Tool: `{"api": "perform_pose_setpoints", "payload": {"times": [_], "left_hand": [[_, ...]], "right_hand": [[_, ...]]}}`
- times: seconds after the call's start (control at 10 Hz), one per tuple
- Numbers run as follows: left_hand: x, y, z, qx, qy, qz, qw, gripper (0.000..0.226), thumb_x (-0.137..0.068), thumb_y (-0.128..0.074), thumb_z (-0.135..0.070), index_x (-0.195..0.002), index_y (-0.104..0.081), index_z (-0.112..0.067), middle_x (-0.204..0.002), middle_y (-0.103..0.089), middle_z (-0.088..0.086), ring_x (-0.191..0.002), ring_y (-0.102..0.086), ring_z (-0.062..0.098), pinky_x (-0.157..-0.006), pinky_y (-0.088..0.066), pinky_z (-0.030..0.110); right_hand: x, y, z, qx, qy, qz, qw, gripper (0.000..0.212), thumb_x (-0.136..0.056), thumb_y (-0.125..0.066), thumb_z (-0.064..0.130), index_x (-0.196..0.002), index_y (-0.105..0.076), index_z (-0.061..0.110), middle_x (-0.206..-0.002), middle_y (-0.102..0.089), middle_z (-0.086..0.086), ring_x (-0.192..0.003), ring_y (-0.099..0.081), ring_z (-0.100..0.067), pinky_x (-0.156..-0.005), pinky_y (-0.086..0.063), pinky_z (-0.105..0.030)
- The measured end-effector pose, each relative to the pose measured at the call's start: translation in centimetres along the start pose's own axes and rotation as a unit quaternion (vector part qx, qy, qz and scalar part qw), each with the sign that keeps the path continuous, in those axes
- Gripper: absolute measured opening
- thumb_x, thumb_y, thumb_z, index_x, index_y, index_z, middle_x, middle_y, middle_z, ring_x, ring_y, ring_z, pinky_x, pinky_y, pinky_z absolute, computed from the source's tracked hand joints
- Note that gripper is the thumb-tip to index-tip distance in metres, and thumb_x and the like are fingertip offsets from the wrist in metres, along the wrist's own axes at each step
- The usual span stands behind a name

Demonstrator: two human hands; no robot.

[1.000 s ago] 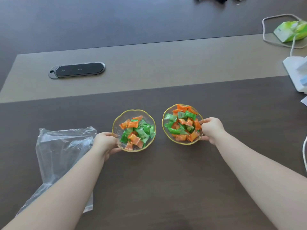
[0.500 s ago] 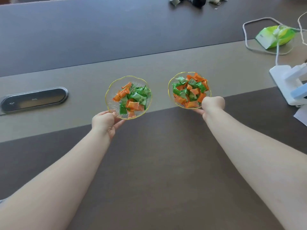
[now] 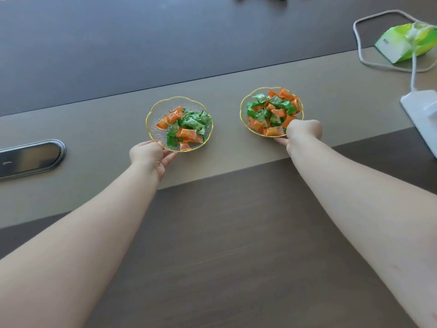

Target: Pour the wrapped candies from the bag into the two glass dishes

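Note:
Two gold-rimmed glass dishes sit side by side on the tan strip of the table, each filled with orange and green wrapped candies. My left hand [image 3: 151, 153] grips the near rim of the left dish [image 3: 158, 114], thumb on top and fingers underneath. My right hand [image 3: 301, 132] holds the near rim of the right dish [image 3: 243, 114] the same way. The left dish's candies [image 3: 186, 129] are heaped toward its right side. The right dish's candies [image 3: 272, 112] fill it. The plastic bag is out of view.
A dark oval panel [image 3: 30, 158] is set into the tan strip at the far left. At the right are a green packet [image 3: 402, 43], a looping white cable [image 3: 364, 39] and a white device [image 3: 423, 114]. Dark wood tabletop [image 3: 224, 245] lies under my forearms.
Both hands have carried the dishes away from me, off the dark wood and onto the tan strip. The clear plastic bag at the near left has dropped out of view.

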State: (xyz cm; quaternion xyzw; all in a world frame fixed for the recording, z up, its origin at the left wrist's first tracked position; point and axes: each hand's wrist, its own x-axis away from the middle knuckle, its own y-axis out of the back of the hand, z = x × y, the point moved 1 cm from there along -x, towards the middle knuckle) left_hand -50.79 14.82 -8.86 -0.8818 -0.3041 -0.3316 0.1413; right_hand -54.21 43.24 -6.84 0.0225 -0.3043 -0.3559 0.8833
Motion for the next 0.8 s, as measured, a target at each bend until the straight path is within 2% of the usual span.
{"api": "perform_pose_setpoints", "payload": {"times": [0.2,0.3,0.4,0.6,0.7,0.8], "left_hand": [[-0.3,-0.5,0.1,-0.003,-0.016,-0.009,1.000,0.037,-0.088,-0.046,0.009,-0.124,-0.049,0.003,-0.107,-0.062,0.017,-0.073,-0.066,0.020,-0.055,-0.055,0.028],[-0.3,-0.4,0.2,-0.024,-0.025,-0.016,0.999,0.042,-0.084,-0.045,0.014,-0.124,-0.049,0.003,-0.113,-0.063,0.018,-0.086,-0.067,0.025,-0.071,-0.057,0.032],[-0.1,-0.2,0.5,-0.049,-0.028,-0.018,0.998,0.045,-0.081,-0.044,0.016,-0.124,-0.050,0.002,-0.110,-0.063,0.015,-0.088,-0.065,0.023,-0.079,-0.055,0.032],[0.5,0.7,0.5,-0.076,-0.037,-0.026,0.996,0.047,-0.082,-0.045,0.011,-0.127,-0.051,0.000,-0.111,-0.058,0.015,-0.098,-0.062,0.024,-0.086,-0.054,0.030],[1.3,1.8,0.9,-0.201,-0.084,-0.036,0.975,0.036,-0.081,-0.045,0.004,-0.112,-0.061,-0.005,-0.106,-0.057,0.012,-0.093,-0.056,0.027,-0.090,-0.050,0.032],[3.7,2.9,2.2,-0.445,-0.194,-0.027,0.874,0.028,-0.088,-0.046,-0.013,-0.112,-0.061,-0.011,-0.119,-0.058,0.015,-0.111,-0.052,0.032,-0.094,-0.041,0.035]], "right_hand": [[-0.5,-0.6,-0.7,0.004,0.000,-0.022,1.000,0.030,-0.082,-0.035,-0.015,-0.097,-0.051,0.004,-0.102,-0.053,-0.010,-0.090,-0.061,-0.030,-0.072,-0.060,-0.047],[-0.7,-0.7,-0.8,0.044,0.011,-0.041,0.998,0.028,-0.080,-0.040,-0.009,-0.099,-0.054,0.005,-0.099,-0.056,-0.009,-0.090,-0.062,-0.031,-0.077,-0.058,-0.043],[-0.4,-0.9,-0.6,0.069,0.011,-0.033,0.997,0.018,-0.083,-0.040,-0.003,-0.094,-0.049,0.008,-0.097,-0.056,-0.007,-0.084,-0.057,-0.027,-0.069,-0.049,-0.031],[0.0,-0.7,-0.3,0.078,0.006,-0.021,0.997,0.012,-0.087,-0.036,-0.001,-0.094,-0.040,0.008,-0.099,-0.048,-0.006,-0.086,-0.046,-0.025,-0.073,-0.041,-0.030],[0.1,-0.3,-0.4,0.115,0.018,-0.017,0.993,0.008,-0.085,-0.039,-0.001,-0.086,-0.041,0.007,-0.087,-0.047,-0.004,-0.083,-0.044,-0.026,-0.070,-0.041,-0.030],[0.1,0.9,-0.5,0.148,0.042,-0.014,0.988,0.008,-0.085,-0.041,0.000,-0.089,-0.045,0.006,-0.081,-0.049,-0.004,-0.084,-0.050,-0.028,-0.061,-0.042,-0.027]]}}
